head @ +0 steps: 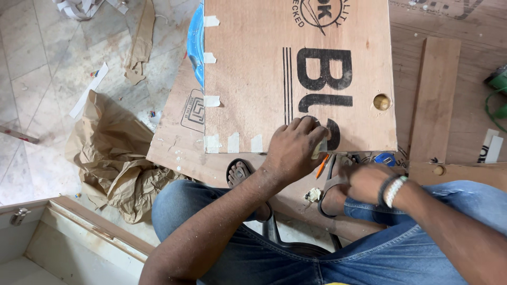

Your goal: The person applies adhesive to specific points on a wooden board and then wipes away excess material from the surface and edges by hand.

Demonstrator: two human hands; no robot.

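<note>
My left hand (296, 150) rests on the near edge of a plywood panel (253, 79) with black printed markings. Its fingers are curled and pinch a pale strip of masking tape (320, 149) against that edge. Several short tape pieces (211, 100) stick along the panel's left and near edges. My right hand (360, 182), with bead bracelets on the wrist, is blurred and sits low by my sandalled foot, just below the panel; what it holds is unclear. An orange pencil (322, 167) lies between the two hands.
A round hole (381, 102) is cut in the panel near its right edge. A wooden strip (435, 100) lies to the right, with a green tool (499, 82) beyond it. Crumpled brown paper (116, 163) sits on the tiled floor at the left, and an open wooden box (68, 237) is at the lower left.
</note>
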